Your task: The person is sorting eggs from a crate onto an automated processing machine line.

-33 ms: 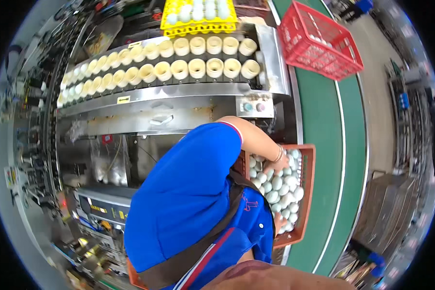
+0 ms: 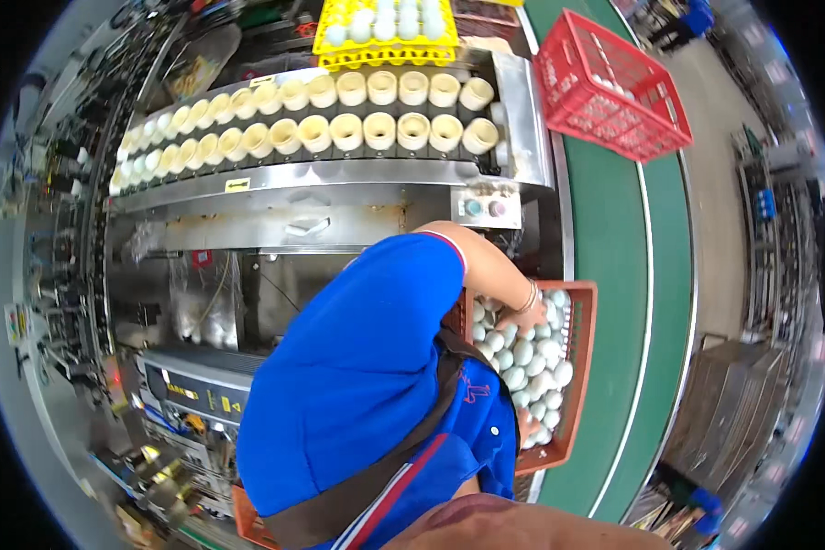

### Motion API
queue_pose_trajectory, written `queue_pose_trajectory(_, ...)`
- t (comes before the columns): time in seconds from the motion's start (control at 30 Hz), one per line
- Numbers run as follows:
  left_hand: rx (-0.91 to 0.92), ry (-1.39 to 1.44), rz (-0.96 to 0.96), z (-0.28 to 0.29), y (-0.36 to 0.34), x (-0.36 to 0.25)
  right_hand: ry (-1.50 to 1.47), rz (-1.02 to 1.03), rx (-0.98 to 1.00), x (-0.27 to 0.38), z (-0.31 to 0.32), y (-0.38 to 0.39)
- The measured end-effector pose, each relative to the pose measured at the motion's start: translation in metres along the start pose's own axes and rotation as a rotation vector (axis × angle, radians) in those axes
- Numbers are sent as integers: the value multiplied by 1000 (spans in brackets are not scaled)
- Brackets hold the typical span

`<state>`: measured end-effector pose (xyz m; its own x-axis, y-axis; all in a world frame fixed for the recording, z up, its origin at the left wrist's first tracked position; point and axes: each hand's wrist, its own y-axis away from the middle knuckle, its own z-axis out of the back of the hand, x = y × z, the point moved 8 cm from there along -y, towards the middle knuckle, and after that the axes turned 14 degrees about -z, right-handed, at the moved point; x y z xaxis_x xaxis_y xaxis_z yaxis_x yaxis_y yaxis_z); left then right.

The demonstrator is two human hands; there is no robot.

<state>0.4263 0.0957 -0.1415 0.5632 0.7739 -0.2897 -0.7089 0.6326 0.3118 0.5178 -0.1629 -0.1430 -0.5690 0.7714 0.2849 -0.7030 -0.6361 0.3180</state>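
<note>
A reddish-brown plastic crate (image 2: 579, 385) holds many pale bluish-white eggs (image 2: 533, 368). Over its far part reaches my left hand (image 2: 525, 316), a bracelet at the wrist, its fingers bent down around eggs among the pile. How many eggs it grips is hidden. At the crate's near side, my right hand (image 2: 526, 426) touches the eggs; my blue-sleeved body covers most of it, and its fingers barely show.
A green conveyor belt (image 2: 619, 275) runs along the right, bearing a red crate (image 2: 610, 101) at the far end. Left of it stands a metal machine with rows of cream cups (image 2: 380, 131), some holding eggs. Yellow trays (image 2: 390, 53) of eggs sit behind. A small button box (image 2: 486, 208) juts out nearby.
The whole view has shifted slightly, so the far machine and crates sit a little lower in the picture. Both hands stay among the eggs, with almost no visible movement.
</note>
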Motion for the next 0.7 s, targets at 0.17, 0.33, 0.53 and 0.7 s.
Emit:
queue_pose_trajectory(0.17, -87, -151, -46, -1, -10, 5, 3, 0, 125, -14, 4, -32)
queue_pose_trajectory(0.33, -753, 124, 125, 78, 37, -8, -312, 12, 19, 4, 42, -46)
queue_pose_trajectory(0.53, -1824, 1491, -95, 38, 216, -35, -217, 664, -47, 312, 97, -44)
queue_pose_trajectory(0.7, -2482, 1394, 273, -85, 452, -175, -251, 1086, 197, 576, 14, 65)
